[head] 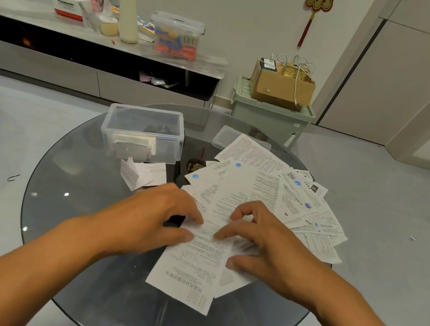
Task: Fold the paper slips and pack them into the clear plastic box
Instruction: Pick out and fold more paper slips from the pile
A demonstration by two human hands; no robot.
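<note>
A long printed paper slip (189,270) lies on the round glass table (74,199), its near end pointing toward me. My left hand (147,217) and my right hand (261,239) both rest on its far part, fingertips close together and pinching the paper there. The clear plastic box (143,133) stands open at the table's far left with a few folded slips inside. A folded slip (142,174) lies just in front of the box. Several unfolded slips (272,191) fan out to the right.
The box's clear lid (228,136) lies behind the pile. A small dark object (174,220) shows under my left fingers. Beyond the table are a low cabinet (100,48) with containers and a green bin (268,115) carrying a cardboard box.
</note>
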